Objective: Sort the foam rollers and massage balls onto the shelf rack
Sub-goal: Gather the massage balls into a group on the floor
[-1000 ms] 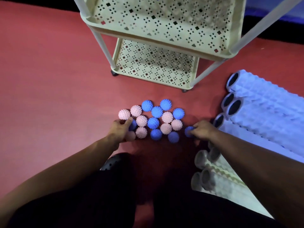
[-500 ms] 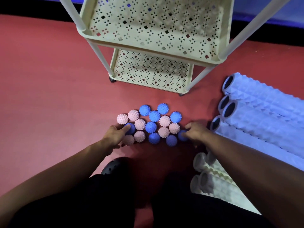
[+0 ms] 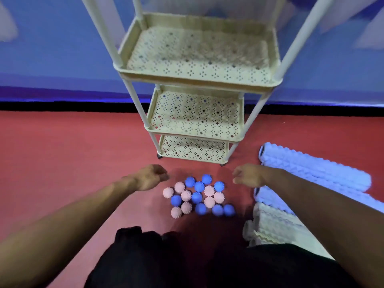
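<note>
I see L hand (image 3: 150, 178) and R hand (image 3: 247, 178) both loosely curled w/ nothing held, hovering above spiky balls (image 3: 199, 198) near rack (image 3: 197, 80), rollers (image 3: 311, 173) at right.

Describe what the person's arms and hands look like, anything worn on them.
Both arms are bare up to the frame edge: no sleeves show. The left hand and right hand wear no gloves; no watch or wristband shows. The blur hides any rings.

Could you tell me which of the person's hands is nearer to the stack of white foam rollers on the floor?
The right hand. It hangs just beside the white foam rollers, at their near ends. The left hand hangs across the cluster of massage balls, on its far side from them.
</note>
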